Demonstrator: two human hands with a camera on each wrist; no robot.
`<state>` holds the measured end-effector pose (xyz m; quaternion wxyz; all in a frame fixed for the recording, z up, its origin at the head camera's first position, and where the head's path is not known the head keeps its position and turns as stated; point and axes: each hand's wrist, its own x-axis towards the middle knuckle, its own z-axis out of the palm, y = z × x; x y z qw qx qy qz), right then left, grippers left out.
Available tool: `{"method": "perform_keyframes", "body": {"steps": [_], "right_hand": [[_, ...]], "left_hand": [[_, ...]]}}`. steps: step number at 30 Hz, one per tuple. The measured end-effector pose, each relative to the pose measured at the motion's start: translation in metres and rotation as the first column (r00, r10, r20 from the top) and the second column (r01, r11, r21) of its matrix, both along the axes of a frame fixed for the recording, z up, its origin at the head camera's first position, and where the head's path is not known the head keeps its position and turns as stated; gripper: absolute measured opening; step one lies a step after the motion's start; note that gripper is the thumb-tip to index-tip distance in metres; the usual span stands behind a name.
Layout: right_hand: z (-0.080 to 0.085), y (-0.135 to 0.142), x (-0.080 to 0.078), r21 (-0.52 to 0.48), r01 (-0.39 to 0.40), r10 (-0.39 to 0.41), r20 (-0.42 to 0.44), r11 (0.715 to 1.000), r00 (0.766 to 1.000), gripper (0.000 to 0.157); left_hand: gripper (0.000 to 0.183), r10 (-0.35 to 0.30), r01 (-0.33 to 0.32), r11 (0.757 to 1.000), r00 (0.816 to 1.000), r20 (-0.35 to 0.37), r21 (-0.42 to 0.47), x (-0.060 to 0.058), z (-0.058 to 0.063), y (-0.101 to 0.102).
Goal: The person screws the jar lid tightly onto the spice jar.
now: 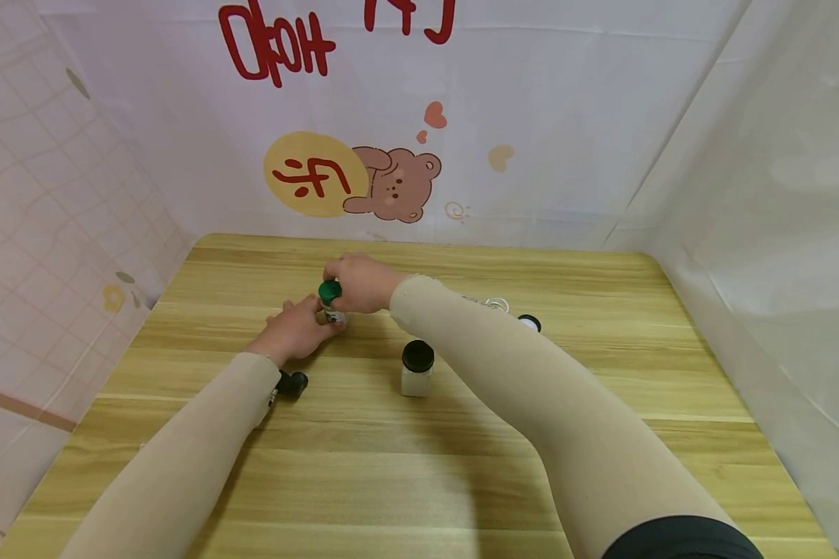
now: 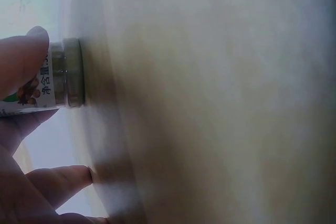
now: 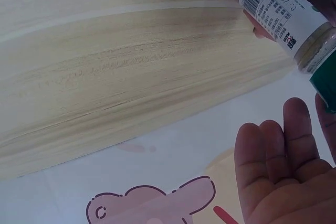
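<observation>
- Grip first, and it's the left hand (image 1: 295, 331): thumb and fingers closed round the jar (image 1: 335, 317), pressing on its white label.
- Just beside the left sleeve (image 1: 206, 446), here's a dark item (image 1: 294, 384) on the table (image 1: 636, 334), nearer the left edge than the right and partly hidden by that sleeve.
- Now the jar itself: left of the table's middle, closer to the back edge than most things here, cap-end up. Whether its base touches the wood, I cannot tell.
- On top, the green cap (image 1: 330, 290), and the right hand (image 1: 365, 285) has it, thumb and forefinger at its sides, the other fingers stretched out straight in the right wrist view.
- Near the middle of the table stands a black-lidded jar (image 1: 417, 371), upright, apart from both hands.
- Over to the right, behind the right sleeve (image 1: 524, 396), a looped white cord (image 1: 496, 304) peeps out.
- Rightmost, a black-topped item (image 1: 529, 321), white below, largely covered by that same sleeve, well in from the right edge.
</observation>
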<state>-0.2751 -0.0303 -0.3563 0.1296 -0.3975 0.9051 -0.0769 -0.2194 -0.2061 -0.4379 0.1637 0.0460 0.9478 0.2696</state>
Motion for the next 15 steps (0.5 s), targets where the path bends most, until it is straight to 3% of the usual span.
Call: {"method": "perform_keyframes", "body": {"steps": [8,15], "right_hand": [[0.0003,-0.0003,0.0020,0.009,0.010,-0.010,-0.002,1.000,1.000,0.048],[-0.0005,0.0003,0.0010,0.001,0.003,-0.003,-0.008,1.000,1.000,0.040]], "left_hand": [[0.071,0.002,-0.002,1.000,1.000,0.009,0.001,-0.0002,0.0006,0.0005],[0.073,0.005,-0.005,1.000,1.000,0.010,-0.004,0.0004,0.0009,0.0009]]}}
